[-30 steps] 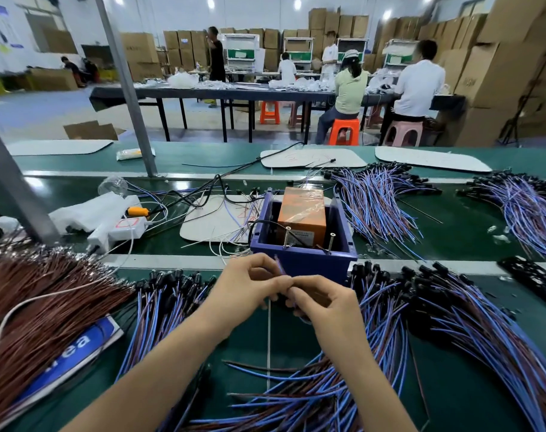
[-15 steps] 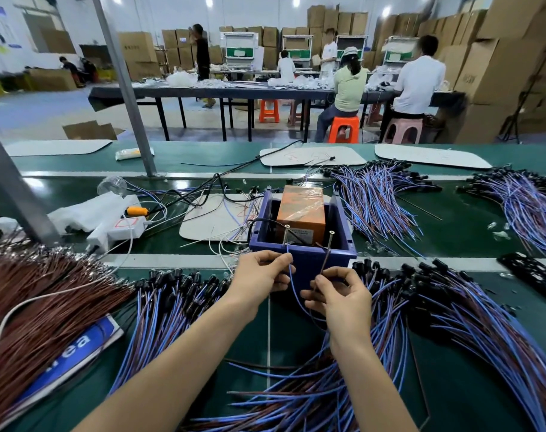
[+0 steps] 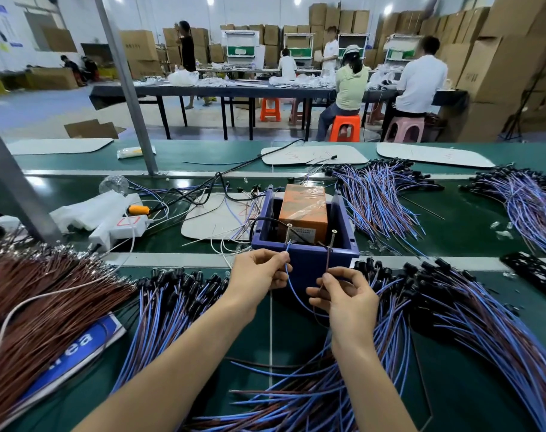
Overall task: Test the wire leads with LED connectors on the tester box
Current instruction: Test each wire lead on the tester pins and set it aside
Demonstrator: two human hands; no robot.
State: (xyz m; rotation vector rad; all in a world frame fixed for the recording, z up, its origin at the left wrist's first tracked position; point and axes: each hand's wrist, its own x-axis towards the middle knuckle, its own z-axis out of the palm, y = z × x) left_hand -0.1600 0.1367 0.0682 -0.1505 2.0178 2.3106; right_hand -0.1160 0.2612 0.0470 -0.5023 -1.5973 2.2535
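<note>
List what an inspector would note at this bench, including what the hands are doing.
Surface: green bench, mostly covered by wires.
Job's things: blue tester box holding an orange unit and two upright posts; lead piles with black connectors on both sides.
Clutter: power strip, plastic bag, blue sheet.
Grips: left hand pinches a blue wire raised to the left post; right hand pinches a brown wire at the right post; contact unclear.
Cables: black cord behind the box; brown wire heap at left.
Surroundings: people seated at a long table; stacked cartons.
</note>
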